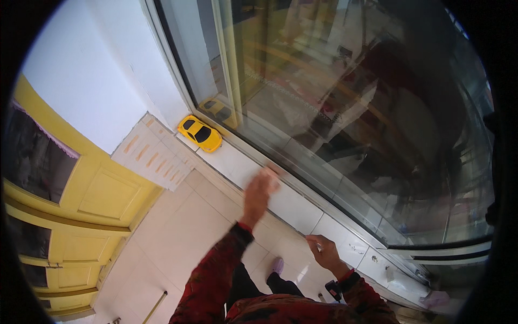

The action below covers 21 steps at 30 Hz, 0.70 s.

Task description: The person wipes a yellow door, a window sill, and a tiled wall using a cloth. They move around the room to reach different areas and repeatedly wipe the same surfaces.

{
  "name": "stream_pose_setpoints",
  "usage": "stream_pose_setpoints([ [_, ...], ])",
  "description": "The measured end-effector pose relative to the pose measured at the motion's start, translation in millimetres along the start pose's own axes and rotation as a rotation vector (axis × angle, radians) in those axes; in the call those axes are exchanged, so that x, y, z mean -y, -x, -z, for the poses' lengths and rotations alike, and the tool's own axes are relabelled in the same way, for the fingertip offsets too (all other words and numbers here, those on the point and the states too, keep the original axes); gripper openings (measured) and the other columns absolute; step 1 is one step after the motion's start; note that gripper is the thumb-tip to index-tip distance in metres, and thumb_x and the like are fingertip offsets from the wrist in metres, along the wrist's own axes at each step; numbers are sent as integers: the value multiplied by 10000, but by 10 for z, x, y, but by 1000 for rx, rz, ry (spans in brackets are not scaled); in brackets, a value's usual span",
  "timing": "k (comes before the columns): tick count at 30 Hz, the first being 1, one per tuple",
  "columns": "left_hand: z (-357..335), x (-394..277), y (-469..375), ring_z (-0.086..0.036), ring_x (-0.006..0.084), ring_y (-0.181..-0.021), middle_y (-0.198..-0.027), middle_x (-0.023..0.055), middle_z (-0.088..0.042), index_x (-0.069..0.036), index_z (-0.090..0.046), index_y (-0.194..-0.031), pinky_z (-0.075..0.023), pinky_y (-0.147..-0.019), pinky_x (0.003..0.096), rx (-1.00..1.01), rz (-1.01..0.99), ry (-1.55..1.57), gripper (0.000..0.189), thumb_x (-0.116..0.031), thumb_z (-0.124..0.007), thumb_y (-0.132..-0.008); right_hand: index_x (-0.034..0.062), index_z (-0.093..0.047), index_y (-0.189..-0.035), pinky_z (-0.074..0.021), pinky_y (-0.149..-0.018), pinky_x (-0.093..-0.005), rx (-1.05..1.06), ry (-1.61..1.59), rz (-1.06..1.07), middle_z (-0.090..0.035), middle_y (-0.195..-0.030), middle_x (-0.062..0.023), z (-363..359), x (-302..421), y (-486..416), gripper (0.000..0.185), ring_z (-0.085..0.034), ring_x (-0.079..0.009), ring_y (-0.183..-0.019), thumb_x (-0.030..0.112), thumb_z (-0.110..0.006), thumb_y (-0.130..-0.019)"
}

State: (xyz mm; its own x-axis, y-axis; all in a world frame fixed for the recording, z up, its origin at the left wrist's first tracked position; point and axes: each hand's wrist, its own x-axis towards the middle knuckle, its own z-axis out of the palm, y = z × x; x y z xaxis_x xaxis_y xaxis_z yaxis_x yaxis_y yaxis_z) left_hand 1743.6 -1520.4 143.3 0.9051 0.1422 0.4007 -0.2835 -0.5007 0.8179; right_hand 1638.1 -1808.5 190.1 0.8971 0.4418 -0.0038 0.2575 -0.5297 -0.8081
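Note:
My left hand (258, 194) is blurred by motion over the white tiled window ledge (297, 208), close to the bottom of the window frame. Something pale shows by its fingers, but the blur hides whether it is held. Lower right, my right hand (325, 252) has loosely curled fingers, their tips at the ledge's outer edge, with nothing visible in them. A yellow toy car (200, 133) with black windows rests at the ledge's far left end, against the glass. Dark specks mark the ledge tiles to the right of my right hand.
Large glass panes (323, 121) rise along the ledge and reflect the surroundings. A yellow panelled door (109, 190) stands at left beside a white wall (97, 81). A purple cloth (435, 299) lies at the ledge's right end; a thin pole (156, 306) is at bottom left.

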Motion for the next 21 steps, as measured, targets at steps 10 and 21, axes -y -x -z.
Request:
stream_pose_setpoints([
  [10, -750, -1164, 1105, -572, 268, -1219, -1178, 117, -671, -33, -603, -1260, -393, -1095, 403, 1028, 301, 950, 312, -201, -460, -1040, -10, -652, -1163, -568, -720, -307, -356, -26, -118, -725, -904, -123, 506, 235, 455, 210, -709, -186, -791, 89, -570, -996],
  [21, 166, -402, 278, -577, 138, -1209, -1303, 26, -614, -49, -520, -1364, -470, -1029, 314, 326, 673, 1188, 353, -212, -528, -1051, -3, -634, -1166, -575, -705, -298, -447, -174, -330, -719, -921, -141, 213, -33, 842, 202, -720, -187, -790, 68, -583, -983],
])
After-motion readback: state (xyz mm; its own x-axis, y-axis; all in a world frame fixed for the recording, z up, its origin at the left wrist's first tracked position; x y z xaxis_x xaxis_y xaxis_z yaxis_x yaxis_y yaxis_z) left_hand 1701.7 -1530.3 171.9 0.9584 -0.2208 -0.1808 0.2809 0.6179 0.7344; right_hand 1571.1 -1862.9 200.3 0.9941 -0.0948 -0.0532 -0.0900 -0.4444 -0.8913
